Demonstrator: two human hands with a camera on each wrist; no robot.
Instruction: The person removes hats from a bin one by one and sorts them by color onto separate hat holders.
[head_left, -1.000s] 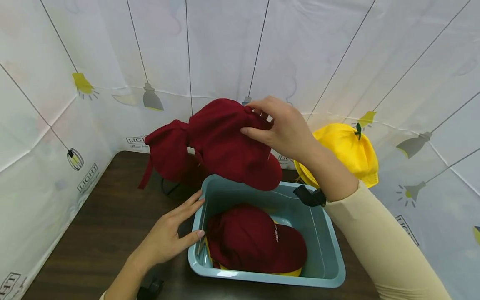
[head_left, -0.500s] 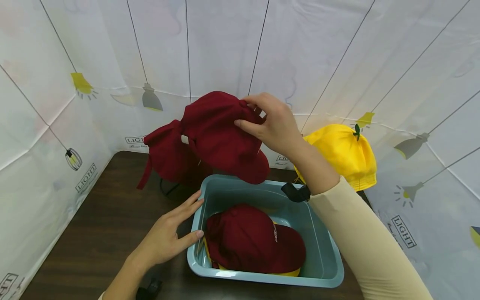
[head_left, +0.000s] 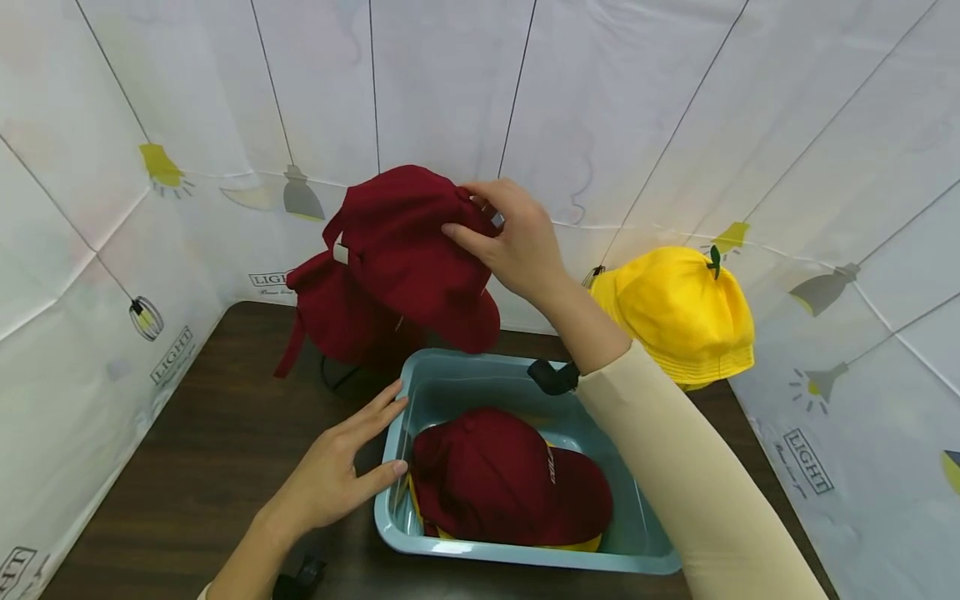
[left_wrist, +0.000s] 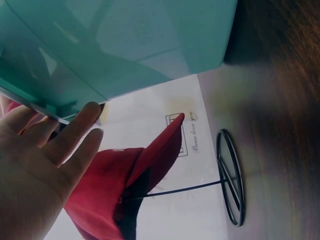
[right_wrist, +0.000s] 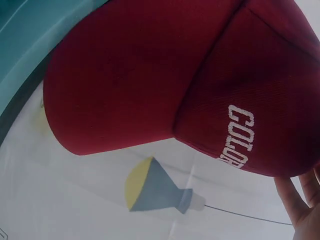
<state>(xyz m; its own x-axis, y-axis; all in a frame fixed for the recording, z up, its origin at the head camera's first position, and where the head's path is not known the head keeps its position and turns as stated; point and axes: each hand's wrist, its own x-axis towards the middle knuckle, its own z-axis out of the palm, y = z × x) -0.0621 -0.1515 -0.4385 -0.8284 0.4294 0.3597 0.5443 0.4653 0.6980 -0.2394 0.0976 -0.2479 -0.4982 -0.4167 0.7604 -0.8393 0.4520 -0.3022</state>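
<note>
My right hand (head_left: 517, 242) pinches a dark red baseball cap (head_left: 416, 242) at the top of its crown, beyond the far rim of a blue plastic bin (head_left: 532, 560). White letters show on this cap's front in the right wrist view. It partly covers a second red cap (head_left: 326, 312), which the left wrist view shows on a thin stand with a black ring base (left_wrist: 231, 177). The straight fingers of my left hand (head_left: 337, 475) rest at the bin's left rim. Inside the bin, another red cap (head_left: 487, 475) lies over something yellow, mostly hidden.
At the back right is a yellow hat (head_left: 675, 312) with a green leaf tip, partly behind my right forearm. The dark wooden table (head_left: 165, 483) ends at white cloth walls (head_left: 600, 100) printed with lamps.
My right hand has moved left and slightly up with the cap, away from over the bin and towards the cap on the stand. The left hand has stayed at the rim.
</note>
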